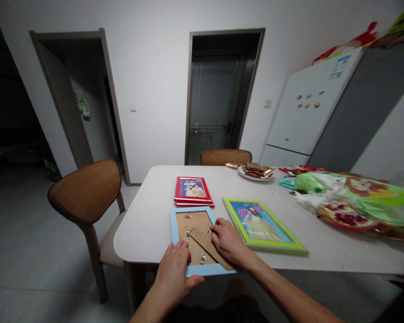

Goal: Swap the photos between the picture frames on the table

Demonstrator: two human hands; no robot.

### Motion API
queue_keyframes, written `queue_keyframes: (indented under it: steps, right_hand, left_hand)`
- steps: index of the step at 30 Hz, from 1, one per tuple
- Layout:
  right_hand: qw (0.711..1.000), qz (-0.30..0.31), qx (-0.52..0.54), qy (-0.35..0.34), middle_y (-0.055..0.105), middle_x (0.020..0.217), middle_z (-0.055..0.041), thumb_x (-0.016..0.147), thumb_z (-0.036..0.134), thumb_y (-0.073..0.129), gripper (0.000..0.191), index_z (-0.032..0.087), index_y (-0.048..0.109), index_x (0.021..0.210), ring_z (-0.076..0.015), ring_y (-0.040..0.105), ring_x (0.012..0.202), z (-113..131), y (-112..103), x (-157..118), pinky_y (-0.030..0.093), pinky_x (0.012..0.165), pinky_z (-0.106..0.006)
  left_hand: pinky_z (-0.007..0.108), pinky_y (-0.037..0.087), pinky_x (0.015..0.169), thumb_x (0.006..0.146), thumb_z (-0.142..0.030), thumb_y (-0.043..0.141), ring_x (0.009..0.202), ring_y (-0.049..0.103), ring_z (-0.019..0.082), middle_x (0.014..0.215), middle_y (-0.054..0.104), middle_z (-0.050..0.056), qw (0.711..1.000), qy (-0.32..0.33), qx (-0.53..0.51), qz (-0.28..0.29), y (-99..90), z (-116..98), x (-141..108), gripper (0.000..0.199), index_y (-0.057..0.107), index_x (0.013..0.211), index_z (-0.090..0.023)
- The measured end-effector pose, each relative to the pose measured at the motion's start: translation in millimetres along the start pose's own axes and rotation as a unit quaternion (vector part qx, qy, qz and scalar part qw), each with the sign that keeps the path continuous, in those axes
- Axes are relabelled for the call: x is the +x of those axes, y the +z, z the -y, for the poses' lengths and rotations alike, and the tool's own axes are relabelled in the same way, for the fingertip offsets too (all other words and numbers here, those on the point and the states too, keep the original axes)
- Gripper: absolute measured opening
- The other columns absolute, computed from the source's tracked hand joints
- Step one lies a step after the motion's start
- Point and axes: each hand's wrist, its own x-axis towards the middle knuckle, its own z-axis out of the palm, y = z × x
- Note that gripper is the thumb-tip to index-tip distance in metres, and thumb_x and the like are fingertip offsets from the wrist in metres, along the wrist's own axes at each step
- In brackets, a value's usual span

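Note:
A light blue picture frame [173,229] lies face down at the table's near edge, its brown backing board [197,220] showing. Small metal clips [203,258] and a strut-like flap are on the board. My left hand [175,269] grips the frame's near left corner, fingers over the board and thumb along the near edge. Across the frame's right side, my right hand [230,242] has its fingers curled, the tips beside a small clip [208,231]. Just right of it lies a green picture frame [265,224] with a photo face up. Stacked red picture frames [193,190] lie beyond the blue one.
On the white table [148,211] stands a plate [256,177] of wrapped snacks at the back. An opened pomegranate [346,217], crumpled tissue and a green bag [373,188] fill the right side. Wooden chairs [87,193] stand left and behind; a fridge [306,107] is back right.

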Motion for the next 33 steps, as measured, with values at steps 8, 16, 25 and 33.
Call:
queue_keyframes:
  steps: [8, 16, 25, 33]
  right_hand:
    - [1.000, 0.008, -0.010, -0.007, 0.053, 0.098, -0.0094, 0.079, 0.022, 0.038, 0.027, 0.016, 0.060, 0.093, -0.0194, 0.044, 0.091, 7, -7, -5, 0.032, 0.080, -0.029]
    - [0.991, 0.040, 0.044, -0.122, 0.053, 0.094, -0.0052, 0.082, 0.022, 0.038, 0.024, 0.022, 0.059, 0.094, -0.0167, 0.042, 0.089, 52, 1, 6, 0.030, 0.078, -0.029]
    - [0.972, 0.081, -0.044, -0.218, 0.052, 0.096, -0.0080, 0.081, 0.022, 0.040, 0.024, 0.020, 0.053, 0.101, -0.0208, 0.041, 0.090, 60, -2, 7, 0.030, 0.076, -0.033]
    - [0.981, 0.084, 0.051, -0.169, 0.057, 0.089, -0.0070, 0.080, 0.021, 0.041, 0.021, 0.018, 0.060, 0.088, -0.0175, 0.047, 0.085, 55, 0, 19, 0.034, 0.073, -0.028]
  left_hand:
    - [0.046, 0.027, 0.099, 0.058, -0.035, 0.071, 0.116, 0.040, 0.028, 0.123, 0.048, 0.014, 1.000, -0.010, -0.015, -0.019, 4.1, 1, -1, 0.058, 0.050, 0.108, -0.015]
    - [0.045, 0.030, 0.099, 0.058, -0.027, 0.072, 0.111, 0.045, 0.027, 0.115, 0.054, 0.014, 0.999, 0.005, -0.032, -0.034, 7.5, 4, -4, 0.055, 0.051, 0.107, -0.013]
    - [0.041, 0.031, 0.098, 0.054, -0.024, 0.074, 0.106, 0.049, 0.025, 0.112, 0.057, 0.009, 0.994, 0.020, -0.088, -0.062, 4.3, 5, -6, 0.040, 0.057, 0.089, -0.017]
    - [0.044, 0.031, 0.098, 0.052, -0.023, 0.076, 0.107, 0.048, 0.026, 0.113, 0.055, 0.012, 0.996, 0.018, -0.064, -0.056, 7.6, 7, -6, 0.056, 0.052, 0.103, -0.014]
